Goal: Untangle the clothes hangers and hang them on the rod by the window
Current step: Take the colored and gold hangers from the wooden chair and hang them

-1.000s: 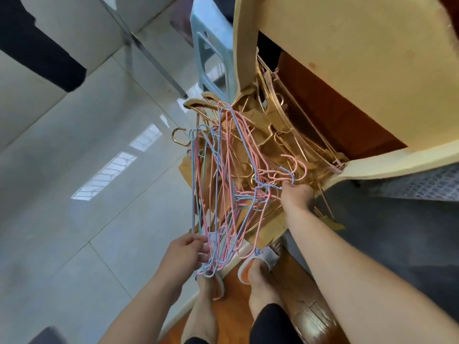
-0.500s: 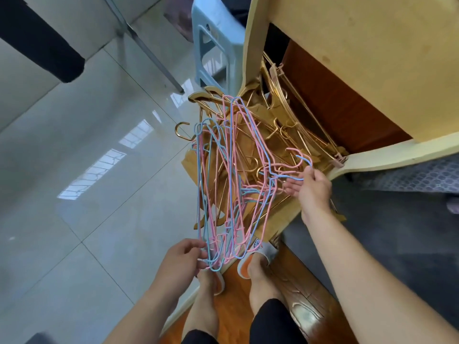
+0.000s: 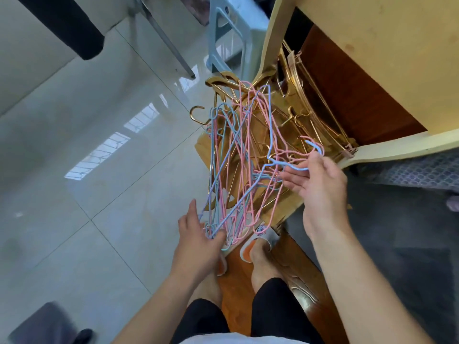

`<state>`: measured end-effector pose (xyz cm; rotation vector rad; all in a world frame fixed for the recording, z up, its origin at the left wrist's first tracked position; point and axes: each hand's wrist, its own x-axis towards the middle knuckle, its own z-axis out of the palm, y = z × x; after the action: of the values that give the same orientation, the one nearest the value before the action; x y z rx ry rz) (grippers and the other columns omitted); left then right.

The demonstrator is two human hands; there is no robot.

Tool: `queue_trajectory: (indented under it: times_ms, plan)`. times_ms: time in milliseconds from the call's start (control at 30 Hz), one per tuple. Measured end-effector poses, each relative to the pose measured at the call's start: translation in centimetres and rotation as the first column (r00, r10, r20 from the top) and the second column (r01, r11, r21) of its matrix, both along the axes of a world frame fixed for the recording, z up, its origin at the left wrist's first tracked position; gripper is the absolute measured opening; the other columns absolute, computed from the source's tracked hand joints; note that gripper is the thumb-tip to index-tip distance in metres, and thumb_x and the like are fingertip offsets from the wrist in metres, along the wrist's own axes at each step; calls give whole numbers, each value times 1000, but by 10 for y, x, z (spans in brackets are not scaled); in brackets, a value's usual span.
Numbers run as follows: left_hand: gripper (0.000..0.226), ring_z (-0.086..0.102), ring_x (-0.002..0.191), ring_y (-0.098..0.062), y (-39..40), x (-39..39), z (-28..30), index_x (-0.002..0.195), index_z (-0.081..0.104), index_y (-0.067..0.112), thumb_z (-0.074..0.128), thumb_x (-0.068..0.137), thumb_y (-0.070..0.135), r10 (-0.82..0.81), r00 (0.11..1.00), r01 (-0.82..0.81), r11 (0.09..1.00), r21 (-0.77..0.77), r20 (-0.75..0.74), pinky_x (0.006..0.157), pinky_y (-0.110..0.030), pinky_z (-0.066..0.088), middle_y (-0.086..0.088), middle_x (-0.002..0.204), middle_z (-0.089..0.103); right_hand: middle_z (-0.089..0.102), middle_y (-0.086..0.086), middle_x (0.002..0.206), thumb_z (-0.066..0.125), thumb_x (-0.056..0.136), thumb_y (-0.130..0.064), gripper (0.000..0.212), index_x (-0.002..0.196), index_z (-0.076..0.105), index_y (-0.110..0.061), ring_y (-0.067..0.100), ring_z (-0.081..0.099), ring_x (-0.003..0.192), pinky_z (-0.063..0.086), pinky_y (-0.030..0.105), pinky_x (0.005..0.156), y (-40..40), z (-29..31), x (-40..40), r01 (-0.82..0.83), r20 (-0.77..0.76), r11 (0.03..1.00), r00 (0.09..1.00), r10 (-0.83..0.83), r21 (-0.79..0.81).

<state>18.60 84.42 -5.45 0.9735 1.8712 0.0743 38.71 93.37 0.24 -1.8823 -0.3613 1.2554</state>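
A tangled bunch of thin pink and blue wire hangers hangs in front of me. My right hand holds the bunch at its hook end, with a blue hook over the fingers and the fingers loosely bent. My left hand pinches the bunch's lower corner between thumb and fingers. Behind the bunch, a heap of gold metal hangers lies in a tan cardboard box on the floor. No rod or window shows in the head view.
A cream wooden furniture frame with a dark red panel rises at the right. A pale blue plastic stool stands behind the box. Glossy floor tiles spread to the left. My sandalled feet stand on a wooden step.
The bunch has come up and away from the gold heap. My right hand rose and turned palm-up under the hooks; my left hand shifted its hold on the lower corner.
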Motion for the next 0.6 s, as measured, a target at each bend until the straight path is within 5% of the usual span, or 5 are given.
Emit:
queue_trajectory:
  times_ms: [100, 267, 367, 467, 600]
  plan:
    - [75, 46, 134, -14, 2, -14, 6, 157, 25, 29, 65, 94, 40, -22, 997, 26, 999, 47, -77, 91, -24, 38, 2, 156, 31, 76, 9, 90, 41, 108, -31, 32, 104, 61, -6, 22, 76, 82, 63, 40, 79, 11, 8, -16, -152, -11, 985, 988, 153, 76]
    - [35, 55, 113, -22, -5, -46, 11, 117, 53, 23, 70, 86, 25, 176, 972, -158, 980, 122, -157, 88, -34, 40, 1, 123, 49, 75, 10, 100, 37, 109, -29, 32, 111, 61, -8, 29, 74, 89, 61, 38, 80, 13, 2, -28, -362, -196, 915, 898, 394, 181]
    - [37, 60, 103, -34, -14, -63, 15, 115, 50, 30, 67, 82, 30, 298, 942, -291, 954, 73, -152, 86, -45, 49, -4, 120, 52, 73, 9, 99, 46, 107, -25, 22, 109, 65, -13, 24, 73, 83, 62, 36, 77, -22, -49, -25, -409, -110, 901, 912, 396, -142]
    - [42, 65, 100, -32, -27, -73, 18, 114, 47, 38, 58, 74, 46, 411, 901, -410, 911, 36, -138, 88, -50, 53, -11, 118, 59, 72, 11, 98, 52, 103, -21, 17, 94, 67, -18, 22, 70, 82, 62, 41, 81, -75, -113, -20, -428, 11, 734, 860, 509, -527]
    - [32, 67, 81, -23, -44, -78, 23, 120, 51, 28, 62, 90, 27, 495, 858, -494, 868, 44, -137, 85, -47, 56, -9, 117, 60, 69, 3, 100, 54, 101, -23, 14, 101, 67, -19, 21, 66, 89, 57, 34, 74, -106, -149, -23, -388, 133, 637, 779, 613, -666]
